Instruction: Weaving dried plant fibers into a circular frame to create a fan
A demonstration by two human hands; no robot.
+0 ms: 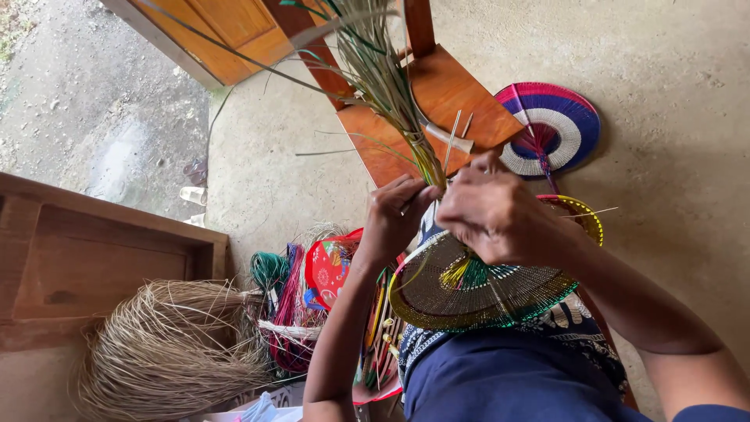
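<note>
Green-edged woven fan [476, 293] under left hand [394, 219] and right hand [492, 211], both pinched tight on its grass stalks [391, 86]; red packet [332, 266] just left

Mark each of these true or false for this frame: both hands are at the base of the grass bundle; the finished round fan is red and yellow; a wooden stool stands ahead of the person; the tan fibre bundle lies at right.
1. Both the left hand and the right hand are at the base of the grass bundle: true.
2. The finished fan on the floor is red and yellow: false; it has pink, blue and white bands.
3. A wooden stool stands ahead: true.
4. The tan fibre bundle lies at right: false; it lies lower left.
</note>
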